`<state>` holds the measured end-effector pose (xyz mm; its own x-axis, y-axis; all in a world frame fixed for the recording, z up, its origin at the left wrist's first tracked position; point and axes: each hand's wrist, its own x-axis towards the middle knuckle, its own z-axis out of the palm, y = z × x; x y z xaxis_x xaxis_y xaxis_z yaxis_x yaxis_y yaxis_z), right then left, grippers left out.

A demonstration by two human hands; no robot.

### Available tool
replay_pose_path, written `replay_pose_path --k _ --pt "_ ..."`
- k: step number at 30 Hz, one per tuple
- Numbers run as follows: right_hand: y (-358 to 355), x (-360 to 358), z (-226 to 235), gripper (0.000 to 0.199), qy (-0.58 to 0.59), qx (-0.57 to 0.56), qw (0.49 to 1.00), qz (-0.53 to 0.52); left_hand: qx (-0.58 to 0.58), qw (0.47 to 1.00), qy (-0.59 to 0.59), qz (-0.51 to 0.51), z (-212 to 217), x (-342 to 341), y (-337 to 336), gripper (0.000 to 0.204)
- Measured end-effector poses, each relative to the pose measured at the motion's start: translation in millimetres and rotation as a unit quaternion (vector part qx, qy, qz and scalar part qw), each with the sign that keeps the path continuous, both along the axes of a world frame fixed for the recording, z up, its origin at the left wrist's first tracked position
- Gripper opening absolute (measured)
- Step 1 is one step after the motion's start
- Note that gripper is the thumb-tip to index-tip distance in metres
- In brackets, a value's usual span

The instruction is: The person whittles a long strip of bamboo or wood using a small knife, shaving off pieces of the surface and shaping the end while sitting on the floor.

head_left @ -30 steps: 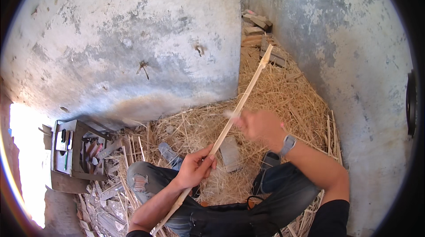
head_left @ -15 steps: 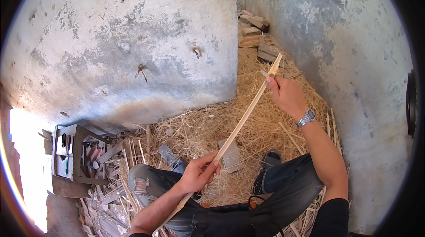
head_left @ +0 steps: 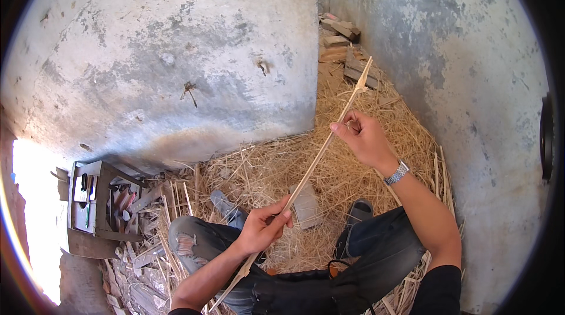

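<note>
A long, pale bamboo strip [head_left: 313,165] slants from my lap up toward the far wall corner, with rough, jagged nodes near both ends. My left hand [head_left: 263,228] is closed around its lower part, thumb on top. Farther up, my right hand [head_left: 366,143] is closed with its thumb tip against the strip. A thin curled loop shows between the right fingers; whatever else they hold is hidden. On the right wrist is a silver watch [head_left: 396,172].
Straw-like shavings [head_left: 282,162] cover the floor around a flat block [head_left: 306,206] between my feet. Wood offcuts [head_left: 338,38] lie in the far corner. A small wooden stand [head_left: 88,197] with tools is at left. Plastered walls [head_left: 194,50] rise ahead and at right.
My right hand has slid down the strip toward me, baring its far node. The pale pointed piece beside the right thumb no longer shows. My left hand stays in place.
</note>
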<state>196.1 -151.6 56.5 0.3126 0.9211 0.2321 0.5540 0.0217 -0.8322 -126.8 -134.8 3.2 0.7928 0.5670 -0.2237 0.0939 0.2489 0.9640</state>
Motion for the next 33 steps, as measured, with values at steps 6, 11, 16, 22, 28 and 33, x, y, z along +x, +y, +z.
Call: replay_pose_path --k 6,11,16,22,28,33 --pt "1.0 1.1 -3.9 0.032 0.041 0.008 0.999 0.010 0.006 1.000 -0.021 0.016 -0.6 2.6 1.1 0.044" --pt "-1.7 3.0 -5.5 0.037 -0.013 0.020 0.999 0.023 0.015 0.999 -0.014 0.048 0.4 -0.6 -0.2 0.046" --pt "-4.2 9.9 -3.5 0.039 -0.026 0.111 0.993 -0.039 0.030 0.998 -0.009 0.056 12.5 2.4 -2.0 0.044" --pt "0.7 20.0 3.0 0.034 -0.193 0.183 0.962 -0.063 0.018 0.999 -0.032 0.024 6.4 -0.8 1.2 0.045" --pt "-0.7 16.3 4.8 0.035 -0.156 0.195 0.962 -0.110 -0.075 0.989 -0.125 -0.028 2.6 -5.0 5.7 0.046" --pt "-0.9 11.2 12.0 0.041 -0.181 0.233 0.951 -0.095 -0.142 0.981 -0.128 -0.015 13.2 -2.8 5.7 0.049"
